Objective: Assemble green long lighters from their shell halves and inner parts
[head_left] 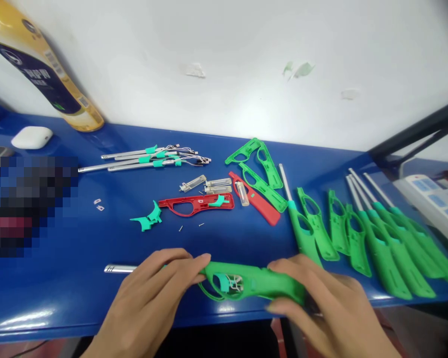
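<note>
Left hand (pixel 149 293) pinching the front end, right hand (pixel 321 298) closed around the handle end, and there between them sits the green lighter (pixel 261 281), held sideways by the near edge of the counter (pixel 67 293), its metal tube (pixel 119 269) poking out past the left knuckles! Just beyond, two loose screws (pixel 201 224); behind those, a red half-shell (pixel 199 207) and clear fuel tanks (pixel 218 187). Over on the right, more lighters (pixel 390 268) lie side by side.

The green lighter (pixel 257 280) near the front edge of the glossy desk (pixel 74 293) is smooth plastic, with a shiny metal tube (pixel 118 269). The clear tanks (pixel 218 189) look like plastic.
</note>
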Motion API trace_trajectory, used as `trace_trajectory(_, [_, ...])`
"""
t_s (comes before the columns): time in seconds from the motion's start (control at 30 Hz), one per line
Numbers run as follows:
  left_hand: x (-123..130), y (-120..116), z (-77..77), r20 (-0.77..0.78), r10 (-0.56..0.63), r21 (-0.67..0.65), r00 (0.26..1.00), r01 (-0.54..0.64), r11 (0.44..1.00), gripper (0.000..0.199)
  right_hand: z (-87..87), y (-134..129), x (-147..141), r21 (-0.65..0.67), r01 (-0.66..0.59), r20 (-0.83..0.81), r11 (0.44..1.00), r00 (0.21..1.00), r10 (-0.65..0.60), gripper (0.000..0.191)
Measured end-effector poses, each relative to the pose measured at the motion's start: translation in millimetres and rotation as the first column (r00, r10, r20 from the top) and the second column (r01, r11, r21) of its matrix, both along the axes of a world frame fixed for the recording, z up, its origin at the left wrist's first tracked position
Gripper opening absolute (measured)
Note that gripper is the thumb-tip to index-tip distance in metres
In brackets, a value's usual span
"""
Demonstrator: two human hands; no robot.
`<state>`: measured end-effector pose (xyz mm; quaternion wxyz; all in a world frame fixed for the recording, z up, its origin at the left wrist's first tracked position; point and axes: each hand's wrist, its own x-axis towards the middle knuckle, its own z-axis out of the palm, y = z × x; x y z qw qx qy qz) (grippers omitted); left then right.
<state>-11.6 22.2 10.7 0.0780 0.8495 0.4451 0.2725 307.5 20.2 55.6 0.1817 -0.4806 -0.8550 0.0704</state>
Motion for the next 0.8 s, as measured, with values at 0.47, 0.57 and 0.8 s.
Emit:
trace_trajectory(0.47, [15.1,1.6,9.1,-0.044,-0.003,0.023,0.999,0.004,1.000,0.038,-19.2,-9.6,-22.6,0.142,0.045,0.062,0.989,0.997,-0.055,0.039])
trace_trajectory(0.57, [13.3,1.2,7.5,-0.042,0.001,0.012,0.999,0.000,1.000,0.042,-22.7,-10.7,-24.5,0.135,0.061,0.049,0.989,0.996,-0.068,0.036])
trace_trajectory(0.8, [7.0,5.4,8.9,-0.040,-0.012,0.010,0.999,0.012,1.000,0.046,-26.0,-13.7,-24.4,0.073,0.082,0.049,0.994,0.995,-0.086,0.034])
